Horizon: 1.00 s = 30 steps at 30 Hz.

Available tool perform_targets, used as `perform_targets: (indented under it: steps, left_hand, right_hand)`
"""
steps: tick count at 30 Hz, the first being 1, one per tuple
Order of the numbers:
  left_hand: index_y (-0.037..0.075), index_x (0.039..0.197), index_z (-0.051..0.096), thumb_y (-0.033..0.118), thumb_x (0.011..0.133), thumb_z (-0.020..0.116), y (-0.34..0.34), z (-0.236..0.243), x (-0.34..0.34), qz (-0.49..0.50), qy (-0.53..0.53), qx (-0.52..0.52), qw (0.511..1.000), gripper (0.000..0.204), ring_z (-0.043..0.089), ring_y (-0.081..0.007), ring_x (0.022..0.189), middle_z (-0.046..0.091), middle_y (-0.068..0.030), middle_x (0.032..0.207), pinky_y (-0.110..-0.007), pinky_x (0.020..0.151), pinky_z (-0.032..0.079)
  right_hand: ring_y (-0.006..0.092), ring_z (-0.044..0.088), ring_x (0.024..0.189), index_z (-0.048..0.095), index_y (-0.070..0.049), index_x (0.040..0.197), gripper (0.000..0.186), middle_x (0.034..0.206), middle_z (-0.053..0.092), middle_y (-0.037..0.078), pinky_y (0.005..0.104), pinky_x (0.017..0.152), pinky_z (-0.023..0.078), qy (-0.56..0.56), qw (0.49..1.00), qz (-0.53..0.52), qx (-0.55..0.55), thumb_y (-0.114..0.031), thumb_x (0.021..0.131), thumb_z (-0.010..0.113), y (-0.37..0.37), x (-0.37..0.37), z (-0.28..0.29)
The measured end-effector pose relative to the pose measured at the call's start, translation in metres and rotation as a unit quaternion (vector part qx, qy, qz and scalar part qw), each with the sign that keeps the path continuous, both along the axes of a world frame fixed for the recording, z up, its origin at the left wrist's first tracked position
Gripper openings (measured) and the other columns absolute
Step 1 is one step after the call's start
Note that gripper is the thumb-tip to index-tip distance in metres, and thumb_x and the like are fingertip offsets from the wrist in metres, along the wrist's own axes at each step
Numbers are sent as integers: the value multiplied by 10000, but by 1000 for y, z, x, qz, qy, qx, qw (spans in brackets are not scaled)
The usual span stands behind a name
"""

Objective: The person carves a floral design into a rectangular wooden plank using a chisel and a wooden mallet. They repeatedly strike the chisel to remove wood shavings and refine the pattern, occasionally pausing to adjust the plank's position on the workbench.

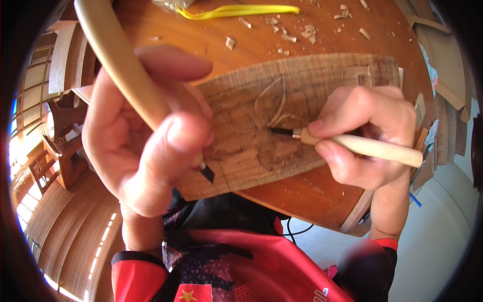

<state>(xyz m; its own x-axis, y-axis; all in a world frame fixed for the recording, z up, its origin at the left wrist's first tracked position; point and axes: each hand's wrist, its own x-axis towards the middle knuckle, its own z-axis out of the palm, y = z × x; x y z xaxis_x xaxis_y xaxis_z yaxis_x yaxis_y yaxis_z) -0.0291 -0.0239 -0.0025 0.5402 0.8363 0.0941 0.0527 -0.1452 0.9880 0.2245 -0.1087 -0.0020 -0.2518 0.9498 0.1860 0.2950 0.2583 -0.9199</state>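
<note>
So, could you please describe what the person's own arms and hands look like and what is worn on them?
Both hands are bare: the left hand and the right hand wear no gloves, rings or watch that show. The forearms are bare too. Short sleeves end above them: the left sleeve is red with a black cuff band, the right sleeve black with a red cuff edge.

Bright daylight, left-side glare, fisheye-bent edges.
</note>
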Motion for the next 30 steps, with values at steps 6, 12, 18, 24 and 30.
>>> perform_targets:
  steps: [6, 12, 18, 24, 30]
  left_hand:
    - [-40, 1158, 519, 444, 950, 725, -3, -2, 3, 35, -41, -35, 998, 566, 477, -102, 513, 509, 13, 585, -305, 629, 449]
    - [-100, 1082, 616, 290, 777, 877, -5, 3, -2, 76, -85, -137, 984, 559, 601, -134, 608, 627, -52, 649, -299, 710, 529]
    - [-103, 1077, 620, 258, 788, 867, -6, 3, -5, 65, -92, -143, 983, 524, 627, -143, 618, 642, -66, 661, -311, 731, 546]
    - [-100, 1091, 615, 269, 802, 855, -5, 3, -5, 56, -100, -134, 984, 527, 620, -142, 618, 639, -63, 662, -311, 725, 541]
    - [-97, 1132, 583, 290, 879, 781, -4, -1, -3, 35, -100, -93, 990, 503, 565, -131, 596, 598, -47, 673, -309, 696, 505]
  right_hand:
    - [195, 642, 501, 682, -1, 831, 121, 660, 688, 108, 286, 442, 469, 5, 1000, 7, 14, -25, 740, 759, 1, 0, 0]
    - [206, 641, 510, 688, -1, 827, 136, 648, 673, 98, 295, 457, 473, 50, 998, 26, 15, 35, 707, 742, 1, -2, 0]
    - [212, 640, 517, 694, 6, 855, 154, 664, 676, 96, 308, 463, 481, 15, 1000, 3, 26, 31, 717, 754, 1, -4, 2]
    - [216, 649, 530, 689, -3, 840, 131, 666, 680, 88, 316, 483, 499, 10, 1000, -6, 19, 25, 728, 749, -2, -6, 4]
    - [218, 646, 536, 672, -1, 808, 127, 668, 683, 95, 315, 481, 486, -13, 999, -5, 37, 39, 704, 733, -7, -4, 2]
